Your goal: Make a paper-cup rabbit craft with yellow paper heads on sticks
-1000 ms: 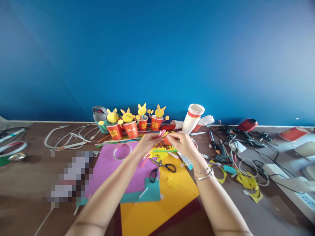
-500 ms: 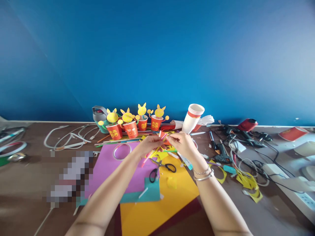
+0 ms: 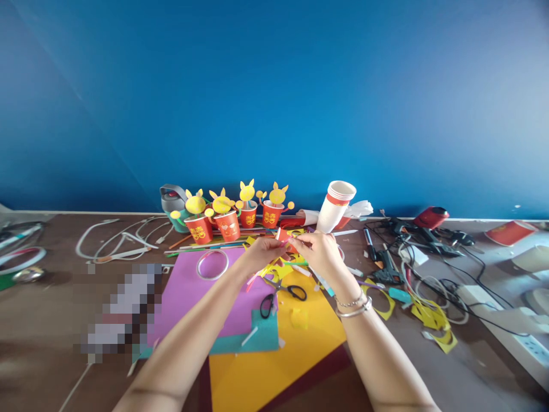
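Observation:
My left hand (image 3: 262, 254) is closed on a small red paper cup (image 3: 283, 233) with a white rim and yellow print, tilted on its side. My right hand (image 3: 319, 250) meets it from the right, thumb and fingers pinched together at the cup; what lies between those fingertips is hidden. Beneath the hands lie yellow paper scraps (image 3: 274, 269) and pink strips. Black-handled scissors (image 3: 297, 293) rest just below, blades partly covered by scraps. Behind stand several red cups (image 3: 229, 226) with yellow rabbit-eared paper heads and round paper hands.
Purple (image 3: 184, 300) and orange sheets (image 3: 274, 372) cover the table's middle, with a tape roll (image 3: 213, 265) on the purple one. A white cup stack (image 3: 334, 207) stands behind my right hand. Right lie a glue gun (image 3: 386, 269), cables and a power strip (image 3: 529, 343); left, white cables (image 3: 124, 243).
The red cup has turned slightly between my hands, showing more of its printed side. A pink piece at my right fingertips is less visible. Both arms have barely moved.

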Motion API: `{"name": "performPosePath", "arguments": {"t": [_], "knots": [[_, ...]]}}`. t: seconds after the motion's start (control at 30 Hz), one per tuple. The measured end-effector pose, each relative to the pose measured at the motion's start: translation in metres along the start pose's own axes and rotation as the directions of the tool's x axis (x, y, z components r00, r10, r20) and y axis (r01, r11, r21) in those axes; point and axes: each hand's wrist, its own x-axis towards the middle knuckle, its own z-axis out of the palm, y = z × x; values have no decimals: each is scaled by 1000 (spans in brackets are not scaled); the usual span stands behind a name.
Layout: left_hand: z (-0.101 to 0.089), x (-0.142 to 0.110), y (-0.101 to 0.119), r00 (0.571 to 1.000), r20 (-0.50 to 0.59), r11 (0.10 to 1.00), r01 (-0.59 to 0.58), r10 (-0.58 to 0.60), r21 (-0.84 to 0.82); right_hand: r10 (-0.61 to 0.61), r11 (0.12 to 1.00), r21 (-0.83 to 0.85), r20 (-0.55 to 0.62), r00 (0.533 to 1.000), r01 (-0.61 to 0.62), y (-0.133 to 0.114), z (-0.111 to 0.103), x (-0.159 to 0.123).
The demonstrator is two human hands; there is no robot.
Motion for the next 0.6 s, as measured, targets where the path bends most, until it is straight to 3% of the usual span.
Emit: {"name": "performPosePath", "arguments": {"t": [0.17, 0.37, 0.6], "knots": [[3, -1, 2, 995, -6, 989, -98, 100, 109, 33, 999, 35, -10, 999, -33, 1, -1, 0], [-1, 0, 1, 991, 42, 981, -131, 126, 140, 49, 982, 180, 62, 997, -60, 2, -6, 1], [-2, 0, 0, 986, 55, 973, -163, 156, 165, 28, 956, 290, 34, 999, -37, 2, -2, 2]]}}
